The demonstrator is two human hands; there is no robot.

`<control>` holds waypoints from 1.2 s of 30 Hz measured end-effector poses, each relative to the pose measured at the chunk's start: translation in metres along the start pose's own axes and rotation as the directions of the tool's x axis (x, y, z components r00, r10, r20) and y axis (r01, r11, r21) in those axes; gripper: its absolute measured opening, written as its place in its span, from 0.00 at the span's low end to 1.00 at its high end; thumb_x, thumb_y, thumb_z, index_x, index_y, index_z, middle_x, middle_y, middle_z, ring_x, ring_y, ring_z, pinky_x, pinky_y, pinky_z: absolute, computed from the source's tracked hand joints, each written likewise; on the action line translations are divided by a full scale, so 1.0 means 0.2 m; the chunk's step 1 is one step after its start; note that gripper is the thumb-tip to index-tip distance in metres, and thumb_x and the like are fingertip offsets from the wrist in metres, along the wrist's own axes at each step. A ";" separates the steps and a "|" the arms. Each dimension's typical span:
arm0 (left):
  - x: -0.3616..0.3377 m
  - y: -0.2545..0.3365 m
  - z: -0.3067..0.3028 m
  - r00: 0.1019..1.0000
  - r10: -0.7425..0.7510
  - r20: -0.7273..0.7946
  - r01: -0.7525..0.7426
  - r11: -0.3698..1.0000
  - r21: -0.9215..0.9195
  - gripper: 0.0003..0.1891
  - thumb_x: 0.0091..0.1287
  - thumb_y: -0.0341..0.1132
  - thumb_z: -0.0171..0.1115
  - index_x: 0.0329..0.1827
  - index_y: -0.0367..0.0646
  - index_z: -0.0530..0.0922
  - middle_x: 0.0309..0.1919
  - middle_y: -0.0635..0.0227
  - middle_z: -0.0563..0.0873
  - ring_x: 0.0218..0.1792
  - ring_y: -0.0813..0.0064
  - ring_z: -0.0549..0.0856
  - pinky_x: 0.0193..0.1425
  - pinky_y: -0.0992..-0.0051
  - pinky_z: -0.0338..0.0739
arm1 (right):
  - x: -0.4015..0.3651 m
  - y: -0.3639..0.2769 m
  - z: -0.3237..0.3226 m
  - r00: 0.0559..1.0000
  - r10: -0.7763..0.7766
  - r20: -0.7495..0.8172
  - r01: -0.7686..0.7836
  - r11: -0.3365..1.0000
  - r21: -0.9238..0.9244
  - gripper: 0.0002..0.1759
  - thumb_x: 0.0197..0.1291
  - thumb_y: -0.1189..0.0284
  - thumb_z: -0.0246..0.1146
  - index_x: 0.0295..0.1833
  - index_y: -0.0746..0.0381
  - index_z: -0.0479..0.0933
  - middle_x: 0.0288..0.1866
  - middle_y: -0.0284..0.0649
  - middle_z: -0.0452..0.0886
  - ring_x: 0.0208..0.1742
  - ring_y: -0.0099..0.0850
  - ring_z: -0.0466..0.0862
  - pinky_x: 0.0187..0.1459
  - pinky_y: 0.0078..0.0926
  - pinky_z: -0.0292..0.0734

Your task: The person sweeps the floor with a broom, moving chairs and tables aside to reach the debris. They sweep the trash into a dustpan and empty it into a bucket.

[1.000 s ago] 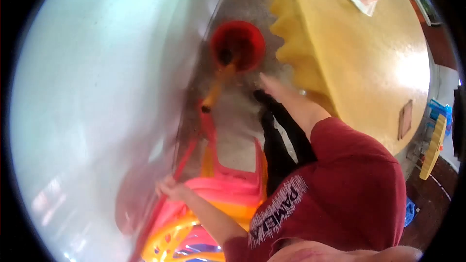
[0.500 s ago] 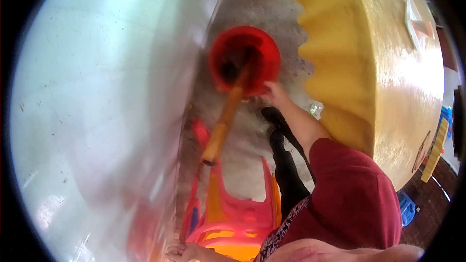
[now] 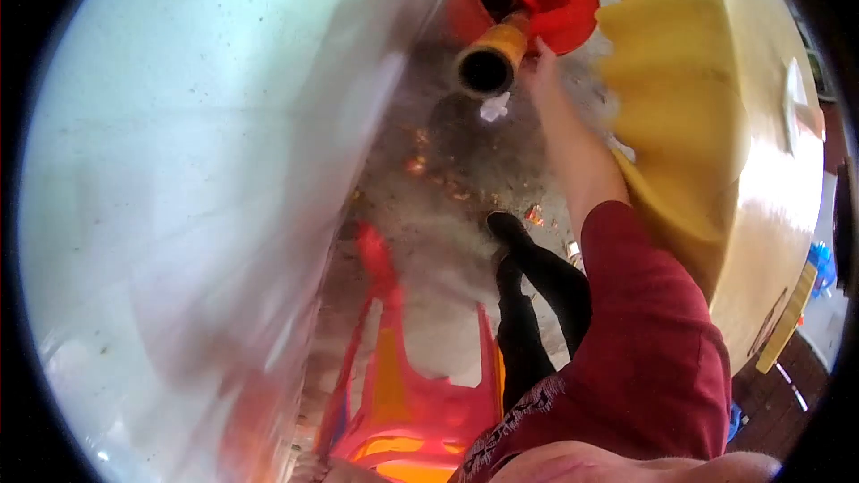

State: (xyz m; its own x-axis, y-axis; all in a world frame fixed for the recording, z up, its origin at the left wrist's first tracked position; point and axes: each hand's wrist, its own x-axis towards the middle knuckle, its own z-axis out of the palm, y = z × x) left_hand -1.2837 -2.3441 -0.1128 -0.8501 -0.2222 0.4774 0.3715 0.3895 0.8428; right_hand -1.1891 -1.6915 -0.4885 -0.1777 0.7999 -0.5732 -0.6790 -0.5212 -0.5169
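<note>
My right hand (image 3: 538,70) grips the near rim of a red plastic bucket (image 3: 577,9), which is tilted so that its mouth faces me. Out of the bucket sticks a hollow, yellow-brown tube (image 3: 508,38) that looks like bamboo, its dark open end towards me. What else lies inside is in shadow. My left hand (image 3: 335,470) is low at the bottom edge, beside stacked pink and yellow plastic chairs (image 3: 429,398). Its fingers are smeared and partly cut off, so I cannot see whether it holds them.
A large pale sheet-like surface (image 3: 197,197) runs along the left. On the right stands a table under a yellow cloth with a wavy edge (image 3: 680,80). Between them is a grey floor (image 3: 429,259) with litter and a crumpled white scrap (image 3: 494,107). My legs (image 3: 528,322) stand there.
My right hand and the bucket have moved up and to the right, away from me. The tube's open end has swung up with it. More littered floor shows.
</note>
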 end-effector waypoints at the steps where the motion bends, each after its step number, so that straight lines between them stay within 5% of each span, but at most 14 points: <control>1: 0.00 0.02 0.05 0.997 -0.007 -0.077 0.009 1.000 0.015 0.23 0.73 0.45 0.48 0.17 0.52 0.56 0.14 0.74 0.54 0.15 0.79 0.58 0.22 0.75 0.57 | 0.04 -0.01 0.02 0.999 -0.040 -0.007 0.040 0.999 -0.017 0.25 0.66 0.66 0.56 0.65 0.65 0.63 0.62 0.51 0.72 0.61 0.52 0.74 0.59 0.56 0.76; 4: 0.02 0.09 0.09 0.985 -0.164 -0.058 0.161 0.986 -0.047 0.25 0.74 0.46 0.47 0.16 0.51 0.56 0.12 0.73 0.54 0.14 0.79 0.58 0.22 0.72 0.59 | 0.17 0.00 -0.02 0.995 -0.105 -0.001 0.104 0.992 -0.069 0.19 0.65 0.67 0.57 0.57 0.67 0.72 0.55 0.49 0.78 0.58 0.48 0.77 0.60 0.51 0.75; 5: 0.00 0.20 0.32 0.842 -0.332 -0.425 0.278 0.942 -0.186 0.25 0.75 0.44 0.45 0.14 0.51 0.57 0.09 0.74 0.52 0.12 0.79 0.57 0.21 0.72 0.60 | 0.23 0.01 -0.07 0.995 -0.094 0.017 0.095 0.993 -0.077 0.19 0.67 0.66 0.56 0.57 0.67 0.72 0.55 0.49 0.78 0.58 0.48 0.77 0.61 0.51 0.74; 7: 0.08 0.03 -0.06 0.927 -0.173 0.334 0.250 0.947 -0.203 0.23 0.74 0.45 0.49 0.18 0.49 0.60 0.11 0.71 0.56 0.16 0.73 0.63 0.36 0.58 0.75 | 0.31 0.03 -0.21 0.996 -0.067 -0.067 0.056 0.986 -0.156 0.19 0.68 0.65 0.56 0.57 0.66 0.72 0.56 0.49 0.79 0.59 0.48 0.76 0.62 0.54 0.74; 9: 0.08 -0.09 -0.28 0.985 -0.169 -0.039 0.168 0.985 -0.030 0.12 0.72 0.32 0.45 0.26 0.47 0.64 0.19 0.76 0.56 0.20 0.80 0.58 0.34 0.73 0.64 | 0.43 0.03 -0.31 0.983 -0.129 0.133 0.155 0.965 -0.212 0.22 0.69 0.63 0.55 0.62 0.64 0.69 0.60 0.50 0.75 0.61 0.50 0.75 0.62 0.56 0.73; 11: 0.08 -0.07 -0.30 0.959 -0.145 0.245 0.190 0.966 -0.174 0.14 0.74 0.35 0.45 0.26 0.48 0.63 0.18 0.77 0.58 0.20 0.78 0.59 0.34 0.74 0.65 | 0.39 0.02 -0.29 0.994 -0.060 0.096 0.082 0.968 -0.238 0.24 0.73 0.60 0.47 0.65 0.66 0.65 0.65 0.51 0.71 0.64 0.51 0.72 0.62 0.54 0.74; 14: 0.01 -0.01 -0.03 0.994 -0.106 0.020 0.105 0.994 0.039 0.22 0.75 0.39 0.44 0.18 0.52 0.55 0.14 0.79 0.53 0.18 0.82 0.56 0.25 0.76 0.50 | 0.05 0.13 -0.24 0.999 -0.034 -0.014 0.032 0.985 -0.169 0.28 0.71 0.56 0.48 0.65 0.67 0.65 0.63 0.52 0.73 0.64 0.50 0.73 0.64 0.49 0.73; 21: 0.01 -0.20 -0.13 0.953 -0.251 0.172 0.285 0.935 -0.213 0.07 0.69 0.36 0.49 0.46 0.61 0.63 0.28 0.78 0.66 0.29 0.80 0.67 0.33 0.79 0.63 | -1.43 0.46 0.33 0.746 0.664 -0.048 -0.628 0.677 -0.384 0.22 0.70 0.54 0.51 0.26 0.56 0.68 0.16 0.27 0.62 0.15 0.20 0.60 0.16 0.19 0.58; 24: -0.01 0.03 0.19 0.870 -0.489 0.067 0.427 0.675 -0.602 0.10 0.70 0.28 0.54 0.31 0.51 0.66 0.23 0.80 0.69 0.23 0.86 0.66 0.26 0.82 0.63 | -2.04 0.18 0.75 0.622 0.635 0.459 -0.225 0.706 -0.671 0.10 0.72 0.67 0.51 0.45 0.61 0.73 0.22 0.33 0.73 0.21 0.27 0.75 0.23 0.27 0.73; 28: -0.15 0.49 0.42 0.772 -0.479 0.419 0.536 0.844 -0.023 0.06 0.66 0.28 0.60 0.29 0.43 0.77 0.26 0.77 0.77 0.29 0.85 0.76 0.34 0.80 0.73 | -2.61 -0.48 1.33 0.017 0.342 0.940 0.086 0.936 -0.342 0.37 0.67 0.67 0.59 0.76 0.61 0.49 0.71 0.56 0.64 0.68 0.47 0.71 0.67 0.47 0.65; 29: -0.29 0.36 0.51 0.812 -0.181 0.555 0.227 0.974 -0.015 0.06 0.59 0.32 0.69 0.38 0.45 0.81 0.28 0.70 0.83 0.29 0.76 0.81 0.33 0.73 0.75 | -2.73 -0.66 1.45 -0.102 0.226 0.969 0.226 0.954 -0.199 0.45 0.63 0.57 0.62 0.77 0.60 0.47 0.73 0.61 0.59 0.70 0.53 0.66 0.70 0.53 0.58; 30: -0.36 0.52 0.55 0.786 -0.067 0.615 0.173 0.978 -0.115 0.06 0.57 0.34 0.70 0.32 0.44 0.81 0.25 0.66 0.84 0.29 0.66 0.84 0.33 0.67 0.76 | -3.00 -0.87 1.56 0.246 0.286 0.926 0.210 0.917 -0.339 0.52 0.57 0.52 0.67 0.77 0.60 0.45 0.73 0.64 0.56 0.71 0.58 0.64 0.71 0.57 0.56; 31: -0.48 0.56 0.58 0.705 -0.086 0.704 0.111 0.994 0.011 0.07 0.57 0.33 0.70 0.28 0.43 0.79 0.24 0.63 0.83 0.28 0.65 0.83 0.32 0.68 0.75 | -3.04 -1.00 1.58 -0.063 0.123 0.990 0.112 0.987 -0.116 0.53 0.58 0.48 0.64 0.78 0.60 0.42 0.74 0.64 0.53 0.72 0.61 0.61 0.71 0.60 0.54; 36: -0.72 0.85 0.51 0.757 -0.116 0.643 0.162 0.987 -0.013 0.17 0.51 0.37 0.75 0.19 0.41 0.73 0.19 0.55 0.78 0.23 0.55 0.79 0.27 0.64 0.70 | -3.34 -1.56 1.52 -0.006 0.115 0.993 0.390 0.915 -0.103 0.19 0.60 0.52 0.64 0.48 0.53 0.77 0.26 0.25 0.69 0.23 0.22 0.69 0.34 0.27 0.59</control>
State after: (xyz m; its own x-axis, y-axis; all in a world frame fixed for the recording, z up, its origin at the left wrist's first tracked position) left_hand -1.1374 -2.1542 -0.0638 -0.9267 0.3612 0.1036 0.2332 0.3369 0.9122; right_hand -1.0745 -1.9739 0.2490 -0.7844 0.2305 0.5758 -0.6170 -0.1955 -0.7623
